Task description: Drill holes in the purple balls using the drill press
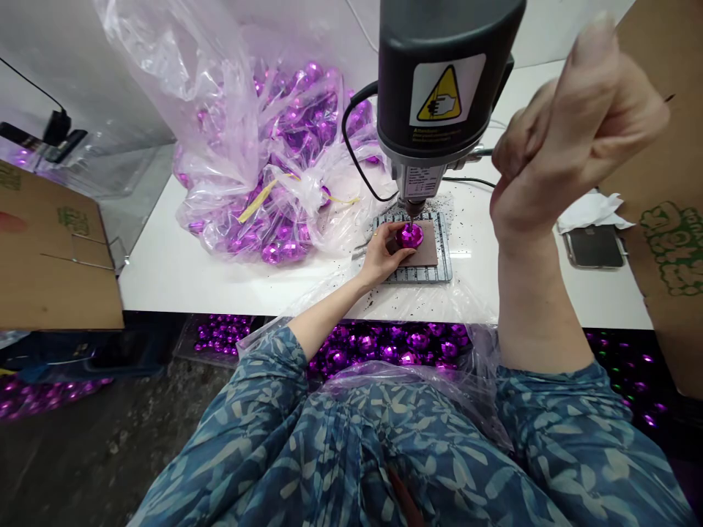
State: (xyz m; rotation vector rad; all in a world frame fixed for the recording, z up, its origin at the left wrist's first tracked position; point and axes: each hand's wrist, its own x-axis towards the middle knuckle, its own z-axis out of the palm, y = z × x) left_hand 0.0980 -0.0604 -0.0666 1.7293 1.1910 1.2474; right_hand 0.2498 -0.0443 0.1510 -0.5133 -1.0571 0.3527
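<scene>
My left hand [378,258] pinches a shiny purple faceted ball [410,236] between thumb and fingers. The ball rests on a square brown board [429,254], which lies on the slotted metal base plate [446,269] of a drill press [398,88]. Directly above, the chuck [414,208] points its thin bit down at the top of the ball; whether the tip is inside it I cannot tell. Raised at the right, my right hand [576,128] is closed round the end of the press's feed lever [483,152], its grip hidden by the fingers.
Clear plastic bags [220,183] of purple balls fill the table's back left. More balls [389,342] lie in an open bag below the front edge. Cardboard boxes [60,256] flank both sides. A phone [594,247] with tissue lies right; dark shavings dot the white table [165,282].
</scene>
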